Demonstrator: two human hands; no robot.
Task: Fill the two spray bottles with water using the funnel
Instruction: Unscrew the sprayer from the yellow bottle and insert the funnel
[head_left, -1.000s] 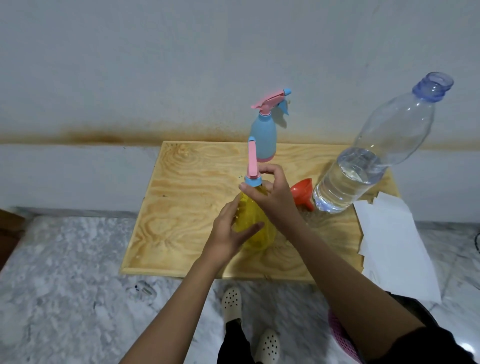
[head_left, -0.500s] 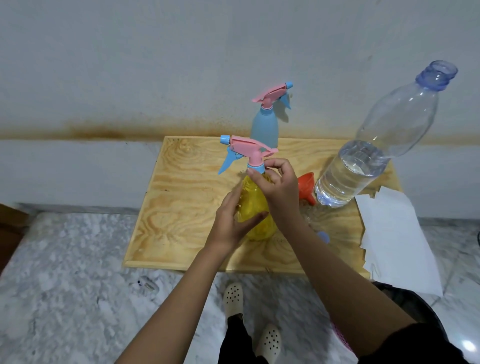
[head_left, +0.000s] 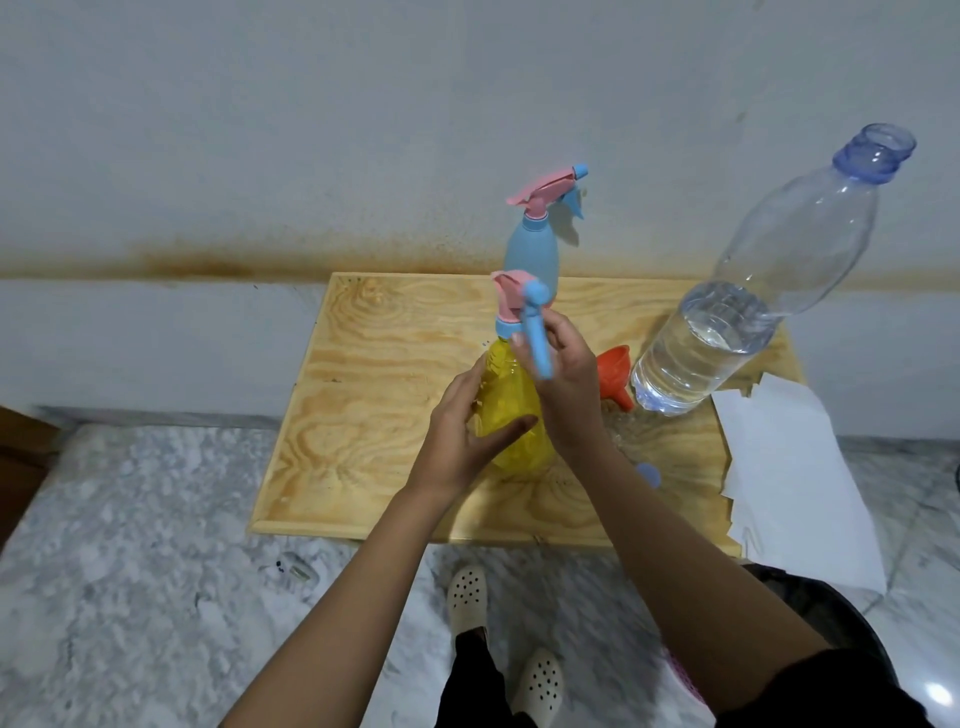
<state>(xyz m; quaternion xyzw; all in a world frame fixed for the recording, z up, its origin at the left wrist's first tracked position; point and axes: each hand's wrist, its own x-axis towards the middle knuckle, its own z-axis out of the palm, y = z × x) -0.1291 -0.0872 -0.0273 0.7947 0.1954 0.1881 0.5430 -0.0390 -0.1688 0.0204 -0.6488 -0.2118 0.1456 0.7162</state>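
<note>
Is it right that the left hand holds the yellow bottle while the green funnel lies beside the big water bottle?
Not quite: the funnel is orange, not green, as the head view shows. The left hand does hold the yellow bottle, and the funnel lies beside the big water bottle.

— Of what is the board (head_left: 395, 415) made?
— Pale plywood with a bold grain is seen, matt and unvarnished. The floor (head_left: 130, 519) beneath is polished grey-white marble.

— And the bottles?
— The yellow spray bottle (head_left: 511, 410) is shown in translucent, glossy plastic; the blue spray bottle (head_left: 532, 257) in opaque, satin plastic. The water bottle (head_left: 748, 291) is clear, thin plastic. The funnel (head_left: 615, 374) is smooth orange plastic.

— The sheets (head_left: 789, 478)?
— Matt white paper. The wall (head_left: 363, 104) is rough and stained.
</note>
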